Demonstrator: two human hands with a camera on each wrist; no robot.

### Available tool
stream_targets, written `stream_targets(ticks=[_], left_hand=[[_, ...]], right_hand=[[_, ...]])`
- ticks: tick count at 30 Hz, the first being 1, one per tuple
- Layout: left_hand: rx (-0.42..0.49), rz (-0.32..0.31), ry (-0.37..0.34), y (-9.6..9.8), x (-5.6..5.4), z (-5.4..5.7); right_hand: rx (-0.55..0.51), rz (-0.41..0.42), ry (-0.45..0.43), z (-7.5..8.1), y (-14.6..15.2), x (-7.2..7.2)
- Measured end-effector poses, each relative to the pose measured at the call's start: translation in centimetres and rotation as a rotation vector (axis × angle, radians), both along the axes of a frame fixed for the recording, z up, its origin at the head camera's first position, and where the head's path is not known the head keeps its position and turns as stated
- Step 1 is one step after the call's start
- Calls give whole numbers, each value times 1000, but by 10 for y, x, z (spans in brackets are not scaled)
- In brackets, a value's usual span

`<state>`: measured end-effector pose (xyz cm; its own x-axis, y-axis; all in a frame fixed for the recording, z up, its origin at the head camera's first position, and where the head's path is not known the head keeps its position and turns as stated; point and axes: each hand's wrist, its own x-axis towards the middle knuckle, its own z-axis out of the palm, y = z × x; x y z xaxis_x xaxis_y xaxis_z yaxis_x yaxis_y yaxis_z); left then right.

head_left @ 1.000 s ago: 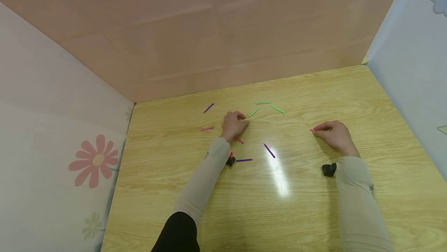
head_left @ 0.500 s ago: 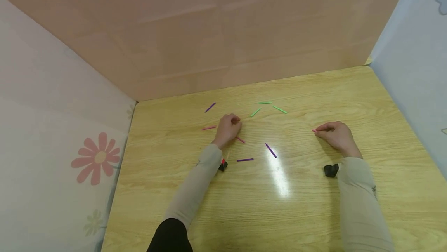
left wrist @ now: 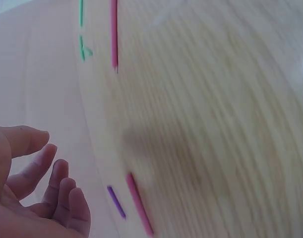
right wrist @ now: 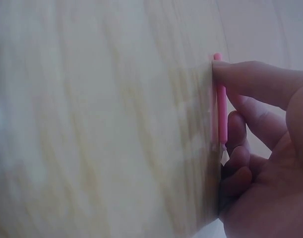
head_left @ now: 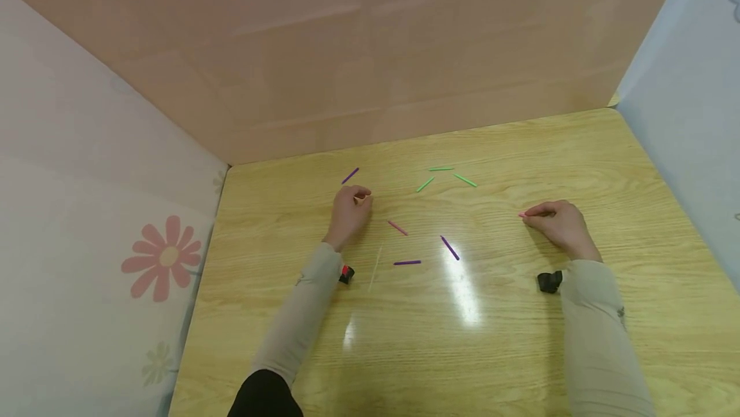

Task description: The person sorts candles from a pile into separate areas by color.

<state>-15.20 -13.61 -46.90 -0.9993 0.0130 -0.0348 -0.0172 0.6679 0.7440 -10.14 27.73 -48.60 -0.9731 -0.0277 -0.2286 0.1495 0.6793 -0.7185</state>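
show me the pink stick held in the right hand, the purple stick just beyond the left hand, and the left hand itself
Held pink stick (right wrist: pixel 222 116): right wrist view, on its shaft
Purple stick (head_left: pixel 350 176): head view, mid-length
Left hand (head_left: pixel 348 216): head view, back of the hand

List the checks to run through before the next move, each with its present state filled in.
1. Right hand has a grip on its pink stick: ok, pinched between thumb and finger.
2. That stick is lifted off the tabletop: cannot tell; it is close to the surface, but contact is unclear.
3. Left hand is free to pick something up: ok, it holds nothing.
4. Space between the hands is free of sticks: not ok; another pink stick lies there, nearer the left hand.
5. Green sticks are clear of both hands: ok, neither hand touches any of the three.
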Motion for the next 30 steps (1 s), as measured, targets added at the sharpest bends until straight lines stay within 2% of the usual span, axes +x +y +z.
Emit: stream_targets(ticks=[4, 8, 16, 23, 30], left_hand=[[21, 27, 16, -14, 0, 3], [28, 63, -16, -26, 0, 1], [12, 144, -47, -45, 0, -10], [1, 143, -98, -59, 2, -21], [0, 168, -155, -66, 2, -29]], right_hand=[[10, -1, 9, 0, 0, -1], [21, -1, 17, -1, -1, -3], [6, -6, -1, -1, -3, -1], [-2, -7, -8, -1, -3, -1], [-19, -11, -20, -1, -3, 0]])
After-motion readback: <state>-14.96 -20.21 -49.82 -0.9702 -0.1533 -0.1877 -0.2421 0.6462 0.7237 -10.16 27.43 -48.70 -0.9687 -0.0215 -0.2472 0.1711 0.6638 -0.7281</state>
